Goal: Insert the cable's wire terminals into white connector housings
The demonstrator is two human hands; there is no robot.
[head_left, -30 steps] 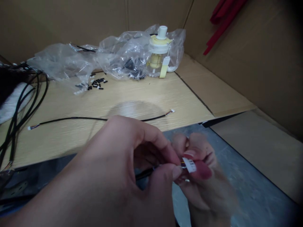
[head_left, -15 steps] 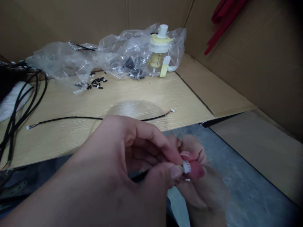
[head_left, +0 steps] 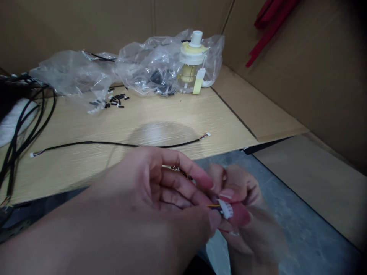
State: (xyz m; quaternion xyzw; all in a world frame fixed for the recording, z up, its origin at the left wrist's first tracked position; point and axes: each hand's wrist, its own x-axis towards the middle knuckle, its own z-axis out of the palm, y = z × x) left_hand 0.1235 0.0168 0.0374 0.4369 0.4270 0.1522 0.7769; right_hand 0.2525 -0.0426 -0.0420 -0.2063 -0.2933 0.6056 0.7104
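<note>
Right hand (head_left: 243,198), fingertips together on white connector (head_left: 226,209); left hand (head_left: 163,202) half open at wires (head_left: 213,206)

Right fingers (head_left: 239,214) pinch white connector (head_left: 226,209), left hand (head_left: 172,202) at its wires (head_left: 213,206)

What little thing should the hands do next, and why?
Maybe the left hand could gently pinch the red wire: it sticks out below the white connector, its tip looks loose, and the right hand already holds the connector.
</note>
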